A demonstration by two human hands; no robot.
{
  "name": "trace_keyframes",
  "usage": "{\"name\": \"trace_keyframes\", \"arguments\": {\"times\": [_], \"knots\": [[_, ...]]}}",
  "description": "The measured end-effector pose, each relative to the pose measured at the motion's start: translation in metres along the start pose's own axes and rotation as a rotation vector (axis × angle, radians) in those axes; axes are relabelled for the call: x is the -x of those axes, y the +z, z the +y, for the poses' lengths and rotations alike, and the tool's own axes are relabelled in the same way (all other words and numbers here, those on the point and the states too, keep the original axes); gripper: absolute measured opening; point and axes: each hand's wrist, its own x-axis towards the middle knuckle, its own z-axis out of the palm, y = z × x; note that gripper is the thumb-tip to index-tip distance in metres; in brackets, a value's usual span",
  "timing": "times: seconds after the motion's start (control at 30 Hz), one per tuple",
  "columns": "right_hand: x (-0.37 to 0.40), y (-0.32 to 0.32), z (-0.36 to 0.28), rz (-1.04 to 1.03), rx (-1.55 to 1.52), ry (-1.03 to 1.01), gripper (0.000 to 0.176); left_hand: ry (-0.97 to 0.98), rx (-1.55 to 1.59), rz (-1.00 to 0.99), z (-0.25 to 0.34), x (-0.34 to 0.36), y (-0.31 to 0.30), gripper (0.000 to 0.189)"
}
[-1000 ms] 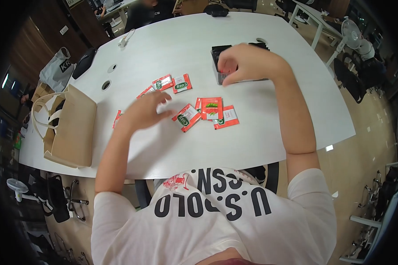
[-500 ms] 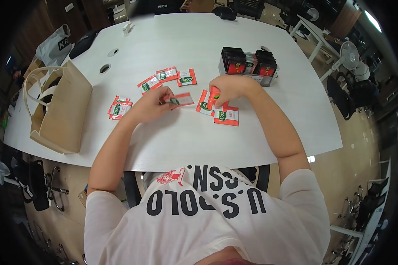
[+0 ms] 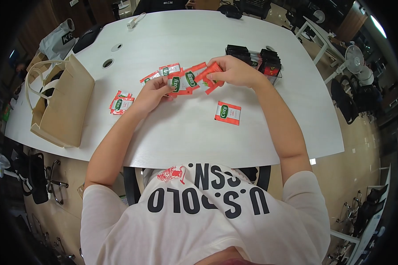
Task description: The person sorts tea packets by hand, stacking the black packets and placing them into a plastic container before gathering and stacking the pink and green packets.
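Observation:
My left hand [image 3: 157, 92] is closed on a red and white Cozy sachet [image 3: 176, 84] above the middle of the table. My right hand [image 3: 227, 73] pinches red sachets [image 3: 211, 76] near it, with another Cozy sachet [image 3: 191, 78] between the hands. Just behind my left hand lie two sachets, one flat [image 3: 169, 70] and one partly covered [image 3: 150, 77]. A single Cozy sachet [image 3: 228, 113] rests on the table below my right hand. A small overlapping pile of sachets [image 3: 121, 104] is at the left.
On the white table [image 3: 177, 137], a beige bag [image 3: 66, 106] stands at the left and a clear holder [image 3: 276, 78] of black and red packets at the right. A white adapter [image 3: 132, 23] and a black case [image 3: 231, 12] lie at the far edge.
My right hand has lifted sachets from the right group and moved them up and left towards my left hand. One sachet stays behind there.

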Motion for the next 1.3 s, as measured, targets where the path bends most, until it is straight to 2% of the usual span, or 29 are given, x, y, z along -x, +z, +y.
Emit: {"name": "trace_keyframes", "arguments": {"times": [0.2,0.37,0.47,0.57,0.67,0.7,0.8,0.83,0.93,1.0,1.2,1.3], "knots": [[-0.007,0.011,-0.004,0.106,-0.073,0.009,0.029,0.010,0.383,-0.048,-0.008,-0.004,0.001,0.023],[-0.010,0.029,-0.012,0.138,-0.077,0.068,0.032,0.015,0.323,0.006,0.003,0.004,0.010,0.027],[-0.005,0.033,-0.025,0.069,-0.029,0.151,0.035,0.008,0.306,0.051,-0.002,0.001,0.009,0.028],[-0.002,0.019,-0.030,0.200,0.062,0.128,0.037,-0.010,0.317,0.059,-0.001,-0.002,0.004,0.027],[0.011,0.018,-0.043,0.445,0.071,-0.115,0.033,-0.056,0.361,0.070,0.000,-0.002,0.004,0.024],[0.004,0.017,-0.031,0.445,0.200,-0.258,0.030,-0.075,0.377,0.075,0.000,-0.002,0.003,0.023],[-0.001,0.042,-0.016,0.449,0.706,-0.443,0.033,-0.041,0.468,-0.041,-0.012,-0.009,-0.004,0.019],[0.001,0.051,-0.022,0.299,0.750,-0.340,0.044,-0.043,0.503,-0.058,-0.010,-0.006,-0.005,0.019],[-0.006,0.074,-0.003,0.266,0.608,-0.436,0.055,-0.038,0.563,-0.107,-0.002,0.000,-0.005,0.019],[-0.009,0.078,0.003,0.322,0.607,-0.500,0.060,-0.010,0.554,-0.115,-0.001,0.000,-0.006,0.023],[-0.015,0.070,0.005,0.296,0.588,-0.497,0.062,-0.006,0.687,-0.318,-0.007,0.001,-0.004,0.036],[-0.013,0.073,0.004,0.350,0.564,-0.548,0.058,0.119,0.586,-0.324,-0.013,0.002,0.000,0.044]]}}
